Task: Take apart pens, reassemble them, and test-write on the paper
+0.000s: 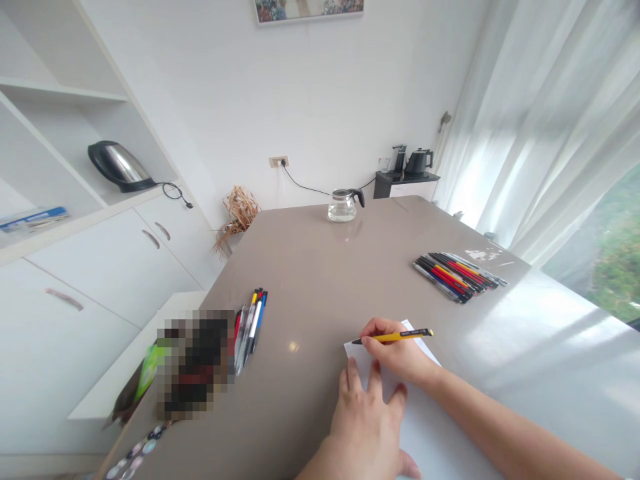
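Note:
My right hand (395, 350) is closed around a yellow pen (393, 337) with a black tip and a black top end. The pen's tip meets the upper left corner of a sheet of white paper (425, 433) on the table. Below it, my left hand (367, 403) lies flat on the sheet with its fingers spread. Both hands and the right forearm cover part of the paper, so any writing under them is hidden.
A row of several pens (453, 275) lies at the right on the brown table (310, 267). More pens (251, 327) lie at the left, beside a blurred-out patch (195, 367). A glass pot (343, 207) stands at the far edge. A kettle (120, 167) sits on the left shelf.

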Action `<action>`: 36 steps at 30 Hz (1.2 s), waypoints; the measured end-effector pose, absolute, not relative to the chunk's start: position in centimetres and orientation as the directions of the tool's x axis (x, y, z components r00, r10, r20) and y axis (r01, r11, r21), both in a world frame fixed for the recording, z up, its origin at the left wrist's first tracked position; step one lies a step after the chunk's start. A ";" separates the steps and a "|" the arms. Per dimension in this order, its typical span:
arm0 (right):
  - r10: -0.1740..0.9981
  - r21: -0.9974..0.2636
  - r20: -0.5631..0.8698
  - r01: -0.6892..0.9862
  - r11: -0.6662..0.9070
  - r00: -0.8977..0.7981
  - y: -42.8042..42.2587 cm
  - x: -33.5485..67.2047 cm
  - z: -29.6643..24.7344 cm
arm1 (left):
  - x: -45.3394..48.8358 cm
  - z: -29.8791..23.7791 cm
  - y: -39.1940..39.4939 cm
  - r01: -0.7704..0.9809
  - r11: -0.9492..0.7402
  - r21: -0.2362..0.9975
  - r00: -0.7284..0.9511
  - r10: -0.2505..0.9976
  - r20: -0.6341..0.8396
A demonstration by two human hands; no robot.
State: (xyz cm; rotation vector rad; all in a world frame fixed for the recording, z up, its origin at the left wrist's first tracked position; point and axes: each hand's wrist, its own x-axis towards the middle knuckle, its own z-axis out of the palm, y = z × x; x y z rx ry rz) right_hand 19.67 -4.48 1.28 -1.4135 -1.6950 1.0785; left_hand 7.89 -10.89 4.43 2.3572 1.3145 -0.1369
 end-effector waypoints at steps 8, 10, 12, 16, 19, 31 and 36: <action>0.974 -0.834 0.031 0.531 0.150 -0.226 -4.6 19.4 0.7 | 7.9 5.2 -11.1 0.845 -0.418 0.335 0.525 0.768 -0.366; 0.973 -0.826 0.037 0.540 0.158 -0.229 -4.6 19.3 0.8 | 7.8 5.0 -11.1 0.842 -0.421 0.337 0.530 0.762 -0.372; 0.972 -0.821 0.036 0.548 0.160 -0.231 -4.6 19.2 0.8 | 7.8 4.7 -11.0 0.835 -0.429 0.344 0.539 0.762 -0.358; 0.974 -0.812 0.024 0.564 0.150 -0.224 -4.5 19.2 0.9 | 7.6 4.3 -10.9 0.825 -0.437 0.357 0.550 0.765 -0.335; 0.975 -0.815 0.023 0.560 0.146 -0.221 -4.5 19.2 0.9 | 7.6 4.6 -10.9 0.828 -0.425 0.365 0.544 0.766 -0.343; 0.973 -0.804 0.022 0.575 0.154 -0.230 -4.6 19.3 1.1 | 7.8 5.3 -11.0 0.849 -0.412 0.332 0.521 0.759 -0.390; 0.970 -0.795 0.017 0.585 0.160 -0.243 -4.6 19.2 1.0 | 7.8 5.5 -11.0 0.848 -0.412 0.334 0.522 0.758 -0.391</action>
